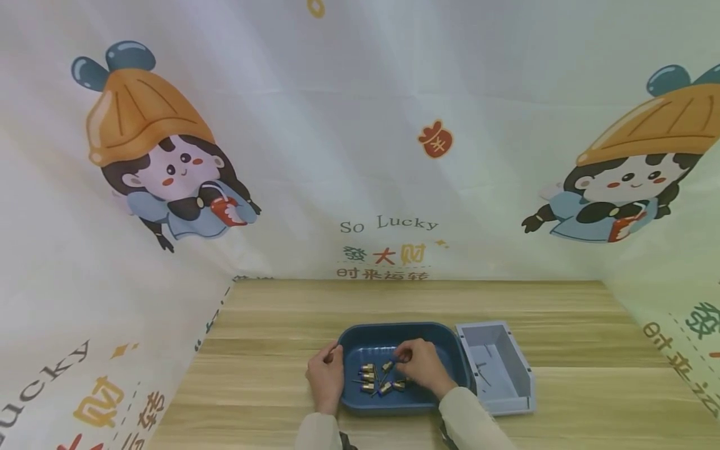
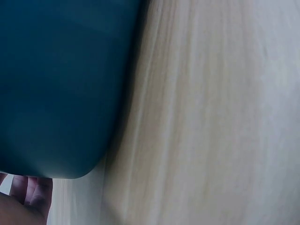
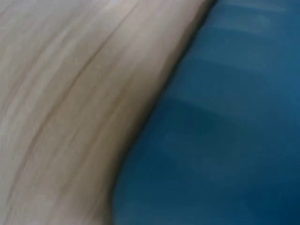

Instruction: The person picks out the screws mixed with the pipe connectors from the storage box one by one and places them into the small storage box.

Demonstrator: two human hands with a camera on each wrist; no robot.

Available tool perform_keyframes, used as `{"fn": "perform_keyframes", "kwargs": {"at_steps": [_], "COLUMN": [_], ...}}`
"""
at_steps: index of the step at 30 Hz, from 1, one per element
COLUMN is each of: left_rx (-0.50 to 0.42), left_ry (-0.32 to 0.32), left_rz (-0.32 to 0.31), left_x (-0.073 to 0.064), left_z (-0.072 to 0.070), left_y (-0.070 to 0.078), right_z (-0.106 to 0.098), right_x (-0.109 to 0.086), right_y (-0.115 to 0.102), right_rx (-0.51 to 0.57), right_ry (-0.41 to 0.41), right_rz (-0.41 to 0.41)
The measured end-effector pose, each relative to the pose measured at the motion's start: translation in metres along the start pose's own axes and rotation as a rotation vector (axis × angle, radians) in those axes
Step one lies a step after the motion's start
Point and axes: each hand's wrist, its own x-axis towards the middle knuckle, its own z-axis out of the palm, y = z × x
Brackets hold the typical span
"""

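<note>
A dark blue tray (image 1: 402, 409) sits on the table, with several small brass fittings with blue ends (image 1: 367, 377) and thin pin-like pieces grouped on its floor. My left hand (image 1: 326, 381) grips the tray's left rim; in the left wrist view, its fingers (image 2: 42, 192) lie against the tray's side wall. Over the inside of the tray, my right hand (image 1: 424, 365) has its thumb and fingers bent together, fingertips close to one brass fitting (image 1: 387, 366). I cannot tell whether it pinches anything. The right wrist view has only the tray's outer wall (image 3: 220, 140) and the table.
A grey open bin (image 1: 506, 406) stands against the tray's right side, with a few thin dark pieces (image 1: 482, 372) inside. Underneath is a wood-grain table (image 1: 253, 381). Printed cloth (image 1: 304, 187) hangs behind it and along both sides.
</note>
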Motion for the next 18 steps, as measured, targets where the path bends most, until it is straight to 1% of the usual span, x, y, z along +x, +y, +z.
{"fn": "perform_keyframes", "kwargs": {"at_steps": [6,11,18], "left_rx": [-0.006,0.001,-0.001], "left_ry": [0.003,0.003,-0.011], "left_rz": [0.004,-0.003,-0.009], "left_x": [0.001,0.002,0.001], "left_z": [0.000,0.001,0.001], "left_y": [-0.001,-0.003,-0.004], "right_z": [0.008,0.013,0.016], "right_x": [-0.001,-0.002,-0.002], "right_y": [-0.002,-0.004,-0.006], "right_rx": [0.006,-0.003,0.027], "right_ry": [-0.063,-0.086,-0.105], "right_rz": [0.005,0.021,0.012]}}
